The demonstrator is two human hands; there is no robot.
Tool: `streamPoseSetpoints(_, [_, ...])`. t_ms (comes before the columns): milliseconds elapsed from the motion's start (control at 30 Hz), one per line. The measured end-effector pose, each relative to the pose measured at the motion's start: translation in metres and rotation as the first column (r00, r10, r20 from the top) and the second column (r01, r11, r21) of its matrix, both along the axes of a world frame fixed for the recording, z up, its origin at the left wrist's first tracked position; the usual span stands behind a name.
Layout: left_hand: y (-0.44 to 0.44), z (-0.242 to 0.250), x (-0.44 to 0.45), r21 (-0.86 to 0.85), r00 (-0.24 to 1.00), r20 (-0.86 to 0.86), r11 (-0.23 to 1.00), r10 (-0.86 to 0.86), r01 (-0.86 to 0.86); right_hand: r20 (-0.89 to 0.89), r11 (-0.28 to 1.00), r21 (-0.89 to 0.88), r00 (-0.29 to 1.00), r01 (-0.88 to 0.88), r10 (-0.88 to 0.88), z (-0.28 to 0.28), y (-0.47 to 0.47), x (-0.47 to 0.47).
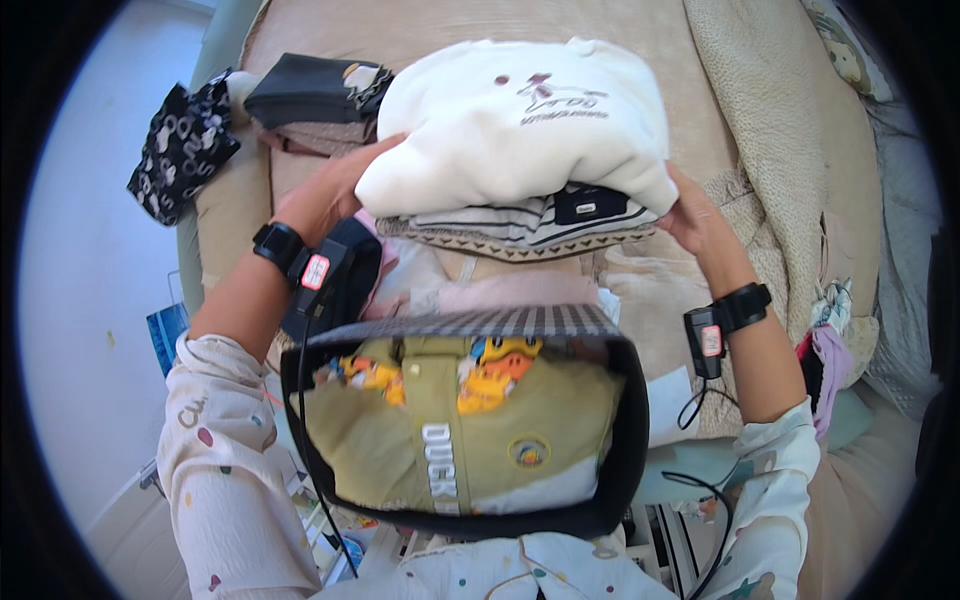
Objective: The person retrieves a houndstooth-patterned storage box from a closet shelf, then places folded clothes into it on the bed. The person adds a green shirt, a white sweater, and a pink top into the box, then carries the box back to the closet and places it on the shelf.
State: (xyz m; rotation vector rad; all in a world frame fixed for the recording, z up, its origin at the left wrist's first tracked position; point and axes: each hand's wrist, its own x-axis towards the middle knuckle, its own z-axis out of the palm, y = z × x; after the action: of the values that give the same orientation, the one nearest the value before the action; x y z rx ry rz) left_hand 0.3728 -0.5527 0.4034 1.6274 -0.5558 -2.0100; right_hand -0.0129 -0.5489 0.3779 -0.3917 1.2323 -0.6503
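Note:
A white sweatshirt (517,135) with printed drawing lies folded on top of a striped garment (487,225) and a brown patterned one (480,244). My left hand (337,180) holds this stack at its left side, and my right hand (690,210) grips the right side. Nearer to me, a dark fabric storage box (634,420) stands with its mouth towards me; folded olive clothing (465,427) with yellow duck prints fills it. Each wrist wears a black strap with a small device. Fingers under the stack are partly hidden.
A dark folded garment (307,90) rests on pinkish clothing (322,139) at the back left of the bed. Beside it, a black printed cloth (184,150) hangs over the bed's edge. A beige textured blanket (757,120) covers the right. Pink fabric (517,291) lies behind the box.

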Motion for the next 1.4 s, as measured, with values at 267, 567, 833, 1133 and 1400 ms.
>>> streamPoseSetpoints(267, [0.072,0.173,-0.007,-0.306,0.993,-0.12,0.951,-0.002,-0.035,-0.011,0.95,-0.303,0.996,0.076,-0.084,0.181,0.064,-0.017])
streamPoseSetpoints(567, [0.268,0.255,0.036,-0.29,0.985,0.085,0.95,0.149,-0.119,0.102,0.937,-0.324,0.979,-0.133,0.175,0.248,0.231,0.021])
streamPoseSetpoints(833, [0.39,0.134,0.059,-0.226,0.978,0.174,0.971,0.115,-0.074,-0.016,0.908,-0.009,0.908,-0.418,0.418,0.138,0.327,0.049])
streamPoseSetpoints(1133, [0.419,0.144,0.047,-0.392,0.406,0.891,0.797,0.204,0.459,-0.876,0.485,-0.277,0.426,-0.83,0.227,0.183,0.325,0.055])
streamPoseSetpoints(1400, [0.396,0.155,-0.003,-0.231,0.163,0.973,0.699,0.164,0.676,-0.986,-0.194,-0.117,0.091,-0.974,0.137,0.208,0.297,0.115])
